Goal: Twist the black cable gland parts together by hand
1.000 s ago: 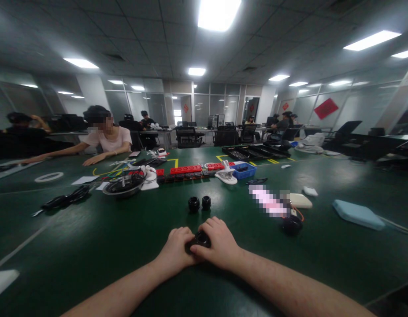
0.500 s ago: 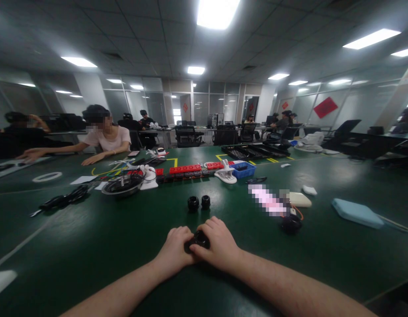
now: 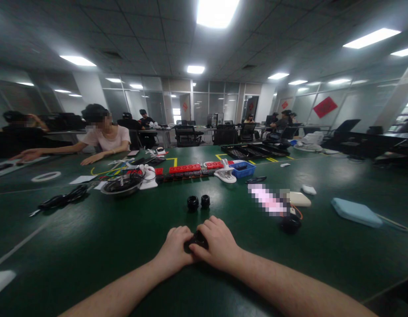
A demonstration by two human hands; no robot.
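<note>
So both hands are together here, clamped on the same black part (image 3: pixel 200 239): left hand (image 3: pixel 176 246) on its left side, right hand (image 3: pixel 219 242) wrapped over the right with the thumb across the near edge. It sits low over the green table (image 3: pixel 151 233), can't tell if it's actually touching. On the far side of the hands, 2 similar black fittings (image 3: pixel 192 203) stand upright, just beside each other. Looks like hard plastic to me, so I'd guess light, stiff and not really fragile, but that shiny finish could get a bit slippery. I'd grab it by the outer wall, 1 hand per side, and keep fingertips clear of the opening on top.
</note>
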